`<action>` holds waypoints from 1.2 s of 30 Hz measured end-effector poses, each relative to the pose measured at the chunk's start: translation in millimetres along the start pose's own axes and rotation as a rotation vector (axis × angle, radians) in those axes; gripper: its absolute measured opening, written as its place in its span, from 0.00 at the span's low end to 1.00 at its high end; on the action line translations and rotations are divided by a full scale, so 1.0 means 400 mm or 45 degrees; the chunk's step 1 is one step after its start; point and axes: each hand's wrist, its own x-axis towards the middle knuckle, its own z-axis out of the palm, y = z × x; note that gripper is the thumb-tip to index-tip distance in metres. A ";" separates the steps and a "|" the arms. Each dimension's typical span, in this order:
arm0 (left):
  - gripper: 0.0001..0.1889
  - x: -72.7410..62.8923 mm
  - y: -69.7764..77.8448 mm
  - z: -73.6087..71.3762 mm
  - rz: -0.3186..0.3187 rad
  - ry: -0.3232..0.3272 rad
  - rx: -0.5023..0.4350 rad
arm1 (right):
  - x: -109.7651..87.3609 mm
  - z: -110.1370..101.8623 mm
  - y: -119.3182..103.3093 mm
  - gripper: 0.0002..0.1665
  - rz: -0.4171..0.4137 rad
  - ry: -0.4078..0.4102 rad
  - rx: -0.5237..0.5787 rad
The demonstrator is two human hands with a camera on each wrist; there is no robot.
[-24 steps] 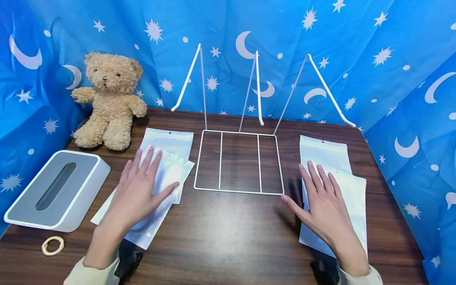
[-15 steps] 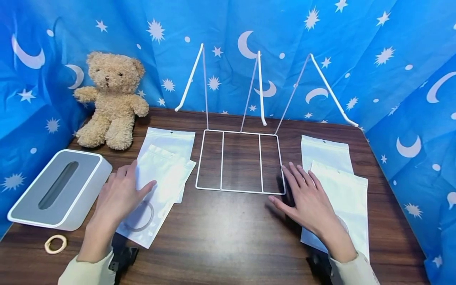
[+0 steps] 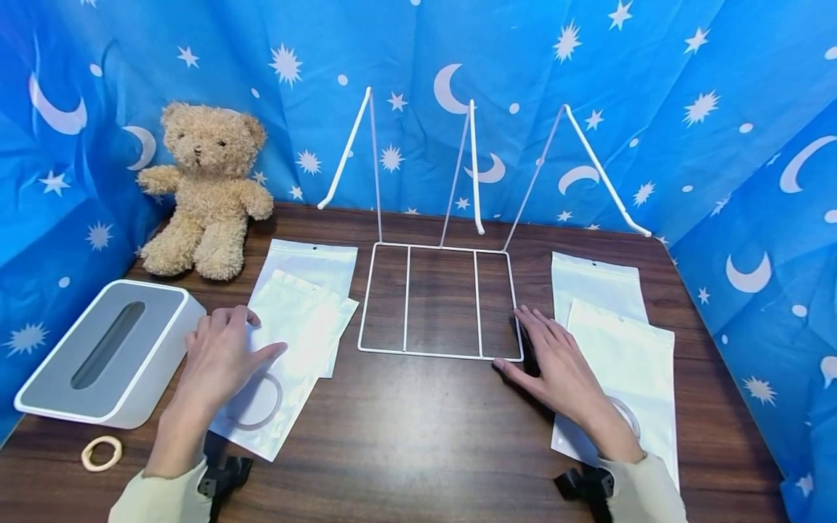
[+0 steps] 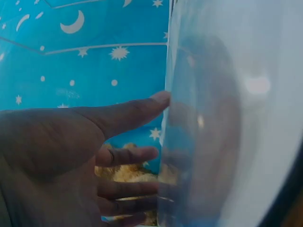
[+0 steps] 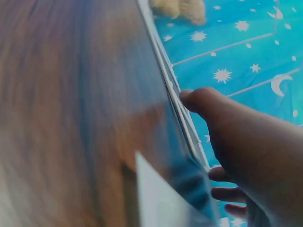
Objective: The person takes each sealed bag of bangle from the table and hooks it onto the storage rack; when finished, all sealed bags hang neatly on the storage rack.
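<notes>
Sitting far left is a tissue box (image 3: 78,349), with a little ring (image 3: 101,455) just in front of it and a bear (image 3: 209,190) propped up behind. Next along, the left hand (image 3: 219,356) is hanging around the near-left part of the left bags (image 3: 314,316), thumb out over the top one, fingers slightly bent and nothing in the grip. Can't tell if the thumb is actually touching. The bags overlap flat on the table (image 3: 399,428), and there's a circle showing on the top one. They look like thin, glossy plastic, so I'd guess super light, floppy and a bit slippery. Best hold is probably a pinch on a free edge or the end with the hole, since flat plastic is annoying to pick up.

Middle is the rack (image 3: 476,167), standing with its base flat and three bent arms up top. Looks like slim wire: probably light but stiff, and maybe bendy at the arms, so I'd hold it by the base bars.

The right hand (image 3: 556,367) is at the base's near-right corner, fingers loosely extended, not wrapped around anything; can't tell if it's touching the wire. Right bags (image 3: 628,370) lie partly under that wrist, same slick, floppy stuff by the look of it.
</notes>
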 end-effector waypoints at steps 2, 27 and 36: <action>0.28 0.003 -0.004 0.000 0.008 0.011 -0.014 | 0.000 0.010 0.006 0.53 -0.027 0.047 0.013; 0.06 0.026 -0.048 -0.007 0.117 0.235 -0.400 | -0.008 0.047 0.004 0.54 -0.005 0.099 -0.044; 0.09 0.026 -0.050 -0.008 0.319 0.311 -0.442 | -0.010 0.050 0.004 0.54 0.005 0.088 -0.051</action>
